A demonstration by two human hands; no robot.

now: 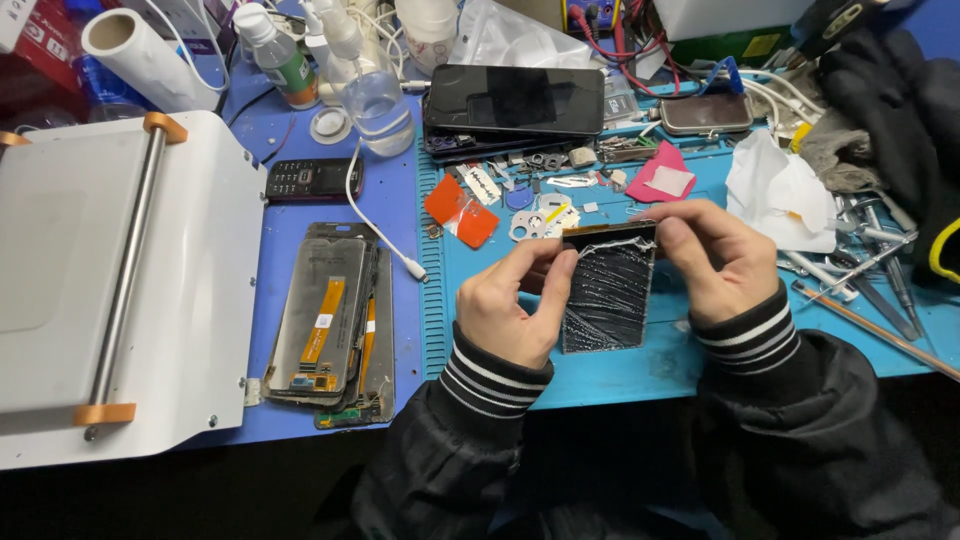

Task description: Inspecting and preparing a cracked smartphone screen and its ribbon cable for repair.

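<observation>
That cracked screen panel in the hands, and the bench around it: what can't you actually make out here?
Head view only:
- Cracked screen panel: its left edge is hidden by the left hand, its top right corner by the right hand.
- Fingertips behind the panel: covered by it.
- Small parts on the blue mat: too small to identify.
- White machine: cut off by the left edge.

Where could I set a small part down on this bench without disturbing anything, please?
Bare blue mat lies below the cracked screen held by the left hand and right hand. Another strip runs between the white machine and stacked screens. The back edge, around the black phone and bottles, is crowded.
</observation>
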